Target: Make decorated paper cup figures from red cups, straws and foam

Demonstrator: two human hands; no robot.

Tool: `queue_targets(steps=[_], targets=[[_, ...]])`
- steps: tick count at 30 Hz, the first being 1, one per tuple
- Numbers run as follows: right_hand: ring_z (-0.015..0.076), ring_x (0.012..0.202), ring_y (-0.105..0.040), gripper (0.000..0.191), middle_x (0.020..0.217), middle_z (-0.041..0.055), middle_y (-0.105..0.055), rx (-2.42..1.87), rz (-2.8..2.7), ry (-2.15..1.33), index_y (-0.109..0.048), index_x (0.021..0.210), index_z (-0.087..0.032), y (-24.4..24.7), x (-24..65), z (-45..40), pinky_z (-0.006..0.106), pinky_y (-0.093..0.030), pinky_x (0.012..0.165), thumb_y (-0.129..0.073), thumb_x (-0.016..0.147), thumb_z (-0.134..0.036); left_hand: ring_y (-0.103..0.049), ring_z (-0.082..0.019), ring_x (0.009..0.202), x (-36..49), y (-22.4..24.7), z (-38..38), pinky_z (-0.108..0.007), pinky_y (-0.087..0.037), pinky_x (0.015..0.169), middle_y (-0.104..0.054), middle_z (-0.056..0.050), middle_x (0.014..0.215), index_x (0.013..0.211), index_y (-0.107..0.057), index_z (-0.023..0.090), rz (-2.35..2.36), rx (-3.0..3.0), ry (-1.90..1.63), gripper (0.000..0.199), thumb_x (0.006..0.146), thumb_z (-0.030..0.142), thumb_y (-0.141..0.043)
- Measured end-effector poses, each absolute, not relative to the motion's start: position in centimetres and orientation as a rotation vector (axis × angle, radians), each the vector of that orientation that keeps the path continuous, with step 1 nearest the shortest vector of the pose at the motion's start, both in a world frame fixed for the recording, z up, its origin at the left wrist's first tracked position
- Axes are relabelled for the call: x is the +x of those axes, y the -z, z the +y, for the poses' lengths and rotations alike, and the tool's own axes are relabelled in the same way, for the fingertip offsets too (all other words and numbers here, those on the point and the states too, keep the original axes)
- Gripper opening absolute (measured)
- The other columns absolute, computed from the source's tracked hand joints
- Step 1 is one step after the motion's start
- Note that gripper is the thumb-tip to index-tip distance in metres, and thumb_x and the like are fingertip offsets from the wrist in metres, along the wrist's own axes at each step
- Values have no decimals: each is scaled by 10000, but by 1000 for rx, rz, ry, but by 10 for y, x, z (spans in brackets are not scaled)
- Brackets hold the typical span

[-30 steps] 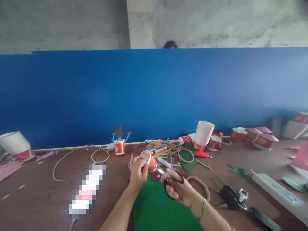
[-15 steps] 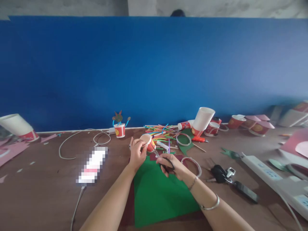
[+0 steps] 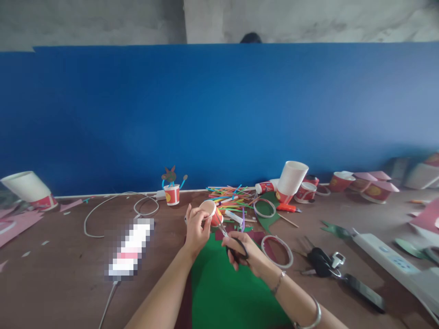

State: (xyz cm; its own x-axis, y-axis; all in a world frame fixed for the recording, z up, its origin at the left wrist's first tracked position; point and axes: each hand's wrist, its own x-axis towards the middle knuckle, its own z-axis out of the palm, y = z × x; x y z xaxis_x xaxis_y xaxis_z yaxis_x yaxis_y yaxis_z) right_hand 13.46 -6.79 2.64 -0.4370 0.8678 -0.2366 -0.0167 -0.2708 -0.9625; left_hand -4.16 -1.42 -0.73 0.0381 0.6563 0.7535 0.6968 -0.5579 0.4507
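My left hand (image 3: 198, 227) grips a red and white paper cup (image 3: 217, 214) by its rim, the cup tilted with its mouth toward me. In my right hand (image 3: 240, 249) is a pair of scissors (image 3: 242, 247) with dark handles, fingers through the loops. The scissor blades point up and left at the cup's side; whether they cut into it I cannot tell. Below both hands lies a sheet of green paper (image 3: 226, 283), partly covered by my forearms, over a dark red sheet (image 3: 184, 299).
Colourful pipe cleaners or sticks (image 3: 236, 194) lie behind the cup, near rolls of tape (image 3: 277, 251) and an orange utility knife (image 3: 288, 208). A decorated cup (image 3: 172, 195) stands by the blue partition (image 3: 212, 114). Left is a phone (image 3: 130, 249); right, keys (image 3: 320, 261) and a power strip (image 3: 380, 251).
The view has tilted up a little, so everything sits lower in the picture. Both hands keep their holds on the cup and scissors, with little other movement.
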Motion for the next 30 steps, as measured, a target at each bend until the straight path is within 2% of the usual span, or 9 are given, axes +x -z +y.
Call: queue_targets(steps=[3, 9, 13, 15, 17, 22, 24, 26, 30], targets=[[58, 287, -437, 359, 418, -38, -552, -1118, -1364, -1749, -525, 678, -165, -28, 135, -68, 162, -168, 293, -662, 708, -495, -566, -184, 840, -42, 6, -15, -500, -195, 1096, -582, -8, 739, 744, -536, 211, -1453, -2228, 1586, 111, 839, 217, -479], [29, 290, -325, 442, 404, -90, -421, -932, -918, -2169, -566, 772, -181, -28, 152, -56, 158, -103, 300, -516, 742, -619, -575, -184, 870, -40, 8, -14, -525, -198, 1085, -590, -19, 769, 749, -559, 194, -1429, -2220, 1595, 116, 846, 236, -513], [59, 323, -398, 400, 416, -57, -494, -1188, -1386, -1693, -565, 707, -168, -25, 142, -62, 179, -183, 322, -636, 682, -561, -576, -188, 889, -41, 11, -12, -535, -210, 1075, -598, -34, 791, 765, -573, 185, -1413, -2230, 1570, 102, 842, 208, -510], [50, 355, -371, 385, 403, -75, -438, -1294, -1579, -1373, -561, 642, -160, -23, 135, -67, 183, -198, 352, -738, 595, -499, -575, -193, 900, -41, 12, -12, -537, -211, 1075, -602, -36, 795, 773, -579, 186, -1412, -2217, 1560, 87, 833, 199, -516], [45, 374, -348, 391, 398, -83, -395, -1312, -1620, -1282, -560, 614, -157, -23, 133, -69, 185, -187, 366, -767, 559, -483, -573, -196, 904, -42, 13, -11, -539, -207, 1077, -603, -33, 790, 778, -582, 189, -1410, -2204, 1550, 78, 827, 196, -522], [55, 313, -321, 474, 416, -79, -415, -1084, -1097, -1966, -553, 762, -190, -25, 143, -60, 190, -138, 329, -490, 728, -658, -573, -195, 901, -42, 15, -10, -532, -209, 1075, -609, -33, 799, 773, -574, 189, -1414, -2200, 1530, 81, 834, 201, -522], [53, 313, -298, 493, 420, -82, -395, -1049, -1012, -2029, -550, 774, -196, -26, 145, -58, 190, -122, 334, -439, 742, -675, -574, -195, 897, -41, 15, -10, -530, -211, 1074, -612, -32, 797, 773, -573, 190, -1417, -2199, 1522, 82, 835, 200, -520], [57, 326, -321, 455, 417, -70, -417, -1145, -1207, -1876, -557, 737, -190, -25, 143, -60, 196, -134, 347, -520, 714, -643, -576, -196, 894, -41, 15, -10, -531, -210, 1074, -611, -29, 788, 788, -580, 191, -1422, -2202, 1517, 76, 835, 201, -521], [49, 406, -304, 371, 418, -76, -381, -1336, -1668, -1177, -548, 588, -176, -20, 133, -69, 203, -168, 404, -757, 558, -481, -573, -201, 913, -42, 14, -10, -528, -212, 1074, -609, -37, 805, 809, -590, 189, -1430, -2203, 1500, 76, 828, 191, -516]])
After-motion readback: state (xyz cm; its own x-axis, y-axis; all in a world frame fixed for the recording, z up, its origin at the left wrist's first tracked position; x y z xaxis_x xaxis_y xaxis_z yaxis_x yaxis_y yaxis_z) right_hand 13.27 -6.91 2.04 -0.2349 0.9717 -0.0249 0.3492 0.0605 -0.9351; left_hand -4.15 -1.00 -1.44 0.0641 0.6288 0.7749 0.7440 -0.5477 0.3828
